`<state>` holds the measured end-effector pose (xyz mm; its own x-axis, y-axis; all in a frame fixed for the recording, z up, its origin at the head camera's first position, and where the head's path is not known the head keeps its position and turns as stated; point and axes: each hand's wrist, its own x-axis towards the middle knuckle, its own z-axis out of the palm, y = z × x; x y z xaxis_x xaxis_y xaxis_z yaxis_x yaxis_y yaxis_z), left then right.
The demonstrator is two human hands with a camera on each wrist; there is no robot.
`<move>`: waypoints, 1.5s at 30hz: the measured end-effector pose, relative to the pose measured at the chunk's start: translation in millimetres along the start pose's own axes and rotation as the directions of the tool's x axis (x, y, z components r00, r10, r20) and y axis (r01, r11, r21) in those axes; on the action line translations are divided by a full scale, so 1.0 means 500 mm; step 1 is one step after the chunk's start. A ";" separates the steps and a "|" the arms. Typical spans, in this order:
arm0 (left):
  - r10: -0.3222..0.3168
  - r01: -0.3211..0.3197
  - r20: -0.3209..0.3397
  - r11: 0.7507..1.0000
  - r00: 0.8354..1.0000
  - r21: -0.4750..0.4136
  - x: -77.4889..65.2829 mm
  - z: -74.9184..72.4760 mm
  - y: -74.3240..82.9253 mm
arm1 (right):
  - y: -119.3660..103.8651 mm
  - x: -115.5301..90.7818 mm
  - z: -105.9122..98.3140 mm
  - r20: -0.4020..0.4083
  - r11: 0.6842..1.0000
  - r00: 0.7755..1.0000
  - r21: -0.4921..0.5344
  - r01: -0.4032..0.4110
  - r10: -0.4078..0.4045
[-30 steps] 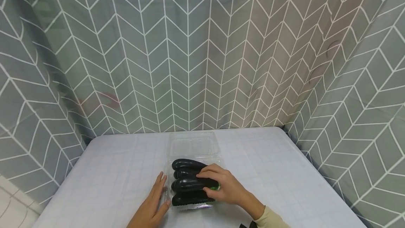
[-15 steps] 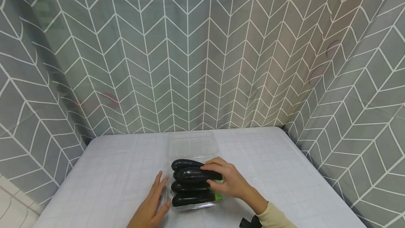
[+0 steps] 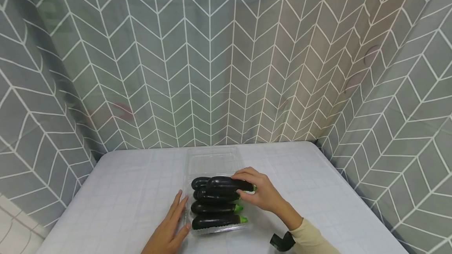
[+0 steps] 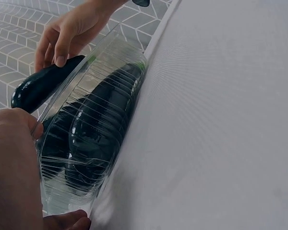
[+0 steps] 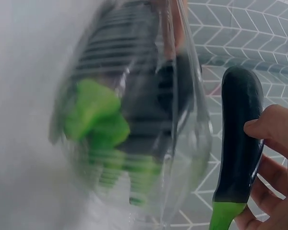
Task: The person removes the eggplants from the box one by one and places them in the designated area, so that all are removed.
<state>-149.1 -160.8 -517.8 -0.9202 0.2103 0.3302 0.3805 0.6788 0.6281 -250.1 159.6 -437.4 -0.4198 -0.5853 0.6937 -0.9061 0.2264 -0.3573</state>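
Note:
My right hand (image 3: 263, 192) grips a dark glossy eggplant (image 3: 226, 184) near its green stem end. It holds the eggplant above a clear plastic clamshell box (image 3: 229, 229), and the right wrist view shows this eggplant (image 5: 240, 129) raised above the rim. Several other eggplants (image 3: 213, 207) lie side by side in the box, their green stems pointing right. My left hand (image 3: 167, 224) rests against the box's left side with fingers extended. In the left wrist view, the ribbed wall (image 4: 110, 110) shows dark eggplants through it; part of the left hand is cut off there.
The box's clear lid (image 3: 213, 162) lies folded back toward the table's far edge. A white cloth covers the table (image 3: 141, 179). Patterned grey curtains (image 3: 212, 69) stand behind and at both sides. A black device (image 3: 282, 241) is at the right wrist.
My right hand has lifted the eggplant and carried it away from me toward the back of the box, uncovering the green stems of those nearer. My left hand stays in place.

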 end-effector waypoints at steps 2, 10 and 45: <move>-0.003 0.003 0.003 1.000 1.000 -0.001 0.000 -0.002 0.002 | 0.004 0.001 -0.007 0.001 1.000 1.000 -0.006 -0.006 0.006; 0.022 -0.022 -0.014 0.999 1.000 0.029 0.001 -0.004 0.008 | 0.026 0.003 -0.034 0.000 0.997 0.998 -0.046 -0.060 0.060; 0.136 -0.135 -0.056 0.991 0.989 0.022 0.003 0.001 -0.009 | 0.134 0.010 -0.124 -0.024 0.960 0.985 -0.221 -0.174 0.173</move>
<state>-152.1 -163.5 -520.6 -0.8531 0.2609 0.4518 0.4993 0.6596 0.5618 -316.1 220.2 -419.1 -0.5712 -0.5188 0.6360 -0.8081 0.4914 -0.3249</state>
